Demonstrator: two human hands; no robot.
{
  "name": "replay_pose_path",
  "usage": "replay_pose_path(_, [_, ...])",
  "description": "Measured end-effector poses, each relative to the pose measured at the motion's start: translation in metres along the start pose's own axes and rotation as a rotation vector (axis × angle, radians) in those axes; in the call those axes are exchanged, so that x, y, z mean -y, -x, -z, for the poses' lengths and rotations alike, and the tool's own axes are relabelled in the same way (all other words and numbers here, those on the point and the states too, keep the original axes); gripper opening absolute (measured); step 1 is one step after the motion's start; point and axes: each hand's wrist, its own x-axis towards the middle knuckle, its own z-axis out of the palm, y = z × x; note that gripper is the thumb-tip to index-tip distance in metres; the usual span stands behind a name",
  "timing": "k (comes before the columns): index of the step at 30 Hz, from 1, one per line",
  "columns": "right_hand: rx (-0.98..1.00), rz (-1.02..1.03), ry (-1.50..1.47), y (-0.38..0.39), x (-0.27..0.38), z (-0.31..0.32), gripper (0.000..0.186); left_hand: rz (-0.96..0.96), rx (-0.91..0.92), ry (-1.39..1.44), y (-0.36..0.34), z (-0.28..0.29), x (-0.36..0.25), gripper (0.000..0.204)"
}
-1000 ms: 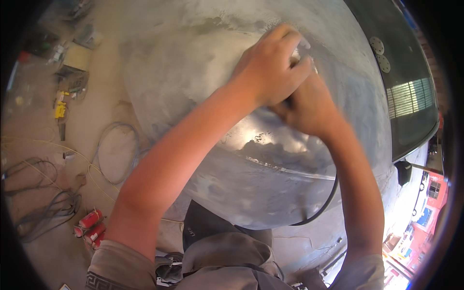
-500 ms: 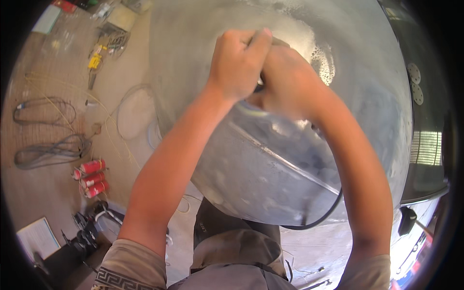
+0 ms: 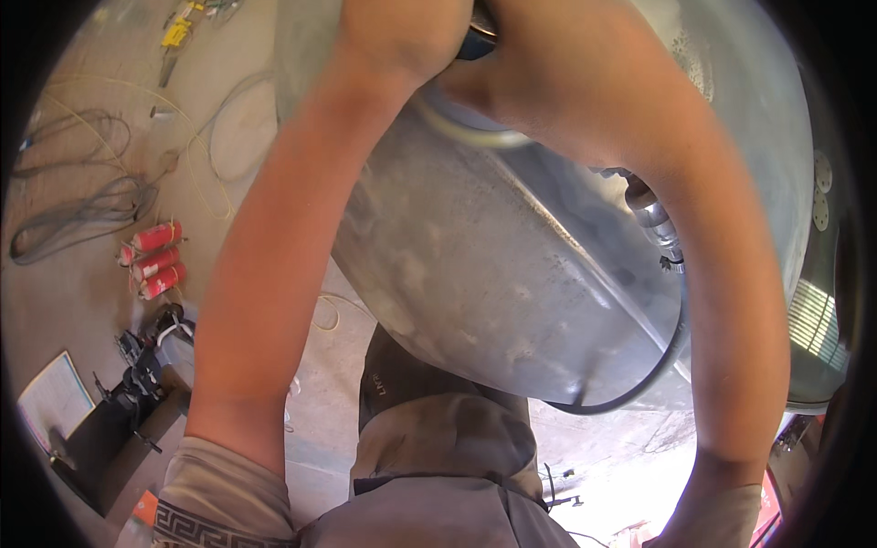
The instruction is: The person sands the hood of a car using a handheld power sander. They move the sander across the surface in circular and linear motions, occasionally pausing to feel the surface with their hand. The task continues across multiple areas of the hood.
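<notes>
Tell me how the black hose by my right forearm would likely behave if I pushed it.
The black hose would probably flex springily rather than flop, since it holds a smooth, unkinked curve. Pushing may tug the metal fitting, which it seems joined to.

- Your right hand (image 3: 571, 68) grips a tool (image 3: 478, 41) at the top edge; your left hand (image 3: 406, 32), fingers out of frame, sits beside it.
- A dark hose (image 3: 645, 384) curves along the grey panel's (image 3: 475, 301) edge.
- Red cylinders (image 3: 157, 263) lie at left.

Matt, blotchy grey panel (image 3: 475, 301), probably metal; glossy metal hose fitting (image 3: 654, 221).
</notes>
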Motion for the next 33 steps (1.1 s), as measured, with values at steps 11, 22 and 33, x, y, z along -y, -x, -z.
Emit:
replay_pose_path(11, [0.134,-0.524,0.32,0.041,0.013,0.007,0.058,-0.139,0.004,-0.098,0.004,-0.022,0.01,0.041])
replay_pose_path(22, [0.064,-0.52,0.235,0.033,0.021,-0.003,0.054,-0.279,0.016,-0.069,-0.01,-0.021,0.02,0.04])
replay_pose_path(33, [0.087,-0.422,0.188,0.031,0.01,-0.005,0.046,-0.318,-0.02,-0.078,0.0,-0.015,0.024,0.041])
